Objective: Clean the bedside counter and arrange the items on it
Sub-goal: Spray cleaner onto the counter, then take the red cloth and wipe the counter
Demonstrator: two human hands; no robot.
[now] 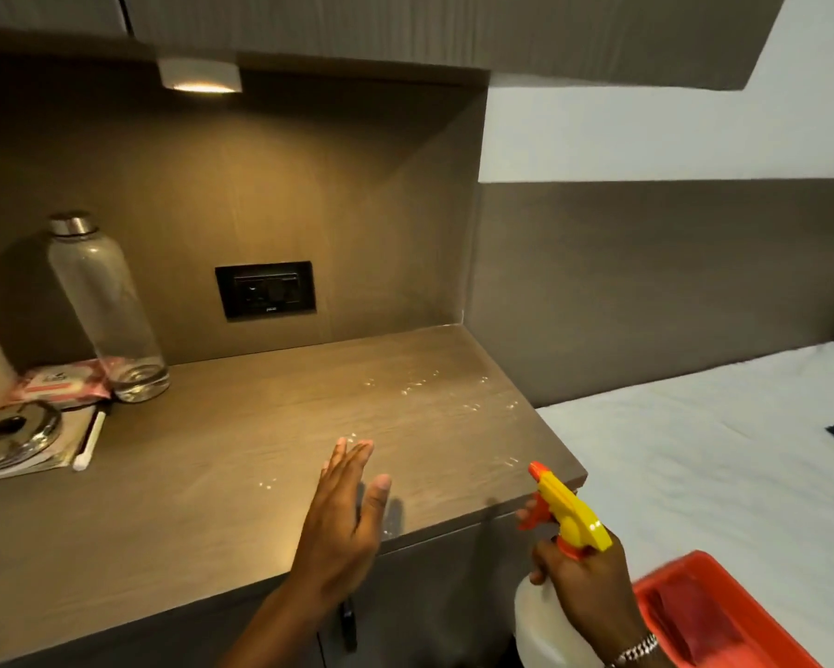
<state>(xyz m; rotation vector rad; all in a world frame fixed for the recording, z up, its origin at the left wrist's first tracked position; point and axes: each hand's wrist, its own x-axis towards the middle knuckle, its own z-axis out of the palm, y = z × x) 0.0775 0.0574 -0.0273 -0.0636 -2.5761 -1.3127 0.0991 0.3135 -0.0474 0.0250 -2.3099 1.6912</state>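
Observation:
The brown wooden bedside counter (241, 455) fills the middle, with wet droplets (424, 383) scattered over its right half. My left hand (345, 518) hovers flat and open above the counter's front edge, holding nothing. My right hand (583, 585) grips a white spray bottle (540, 624) with a yellow and orange trigger head (569, 513), nozzle aimed at the counter's right corner. At the far left stand a clear bottle (104, 306) with a metal cap, a pink wipes pack (63, 383), a metal lid (12, 433) on a booklet, and a white pen (89, 441).
A black wall socket (265, 289) sits in the back panel under a lit lamp (199, 74). Cabinets overhang the counter. A white bed (723, 455) lies to the right, with a red tray (714, 614) holding a red cloth at its near edge.

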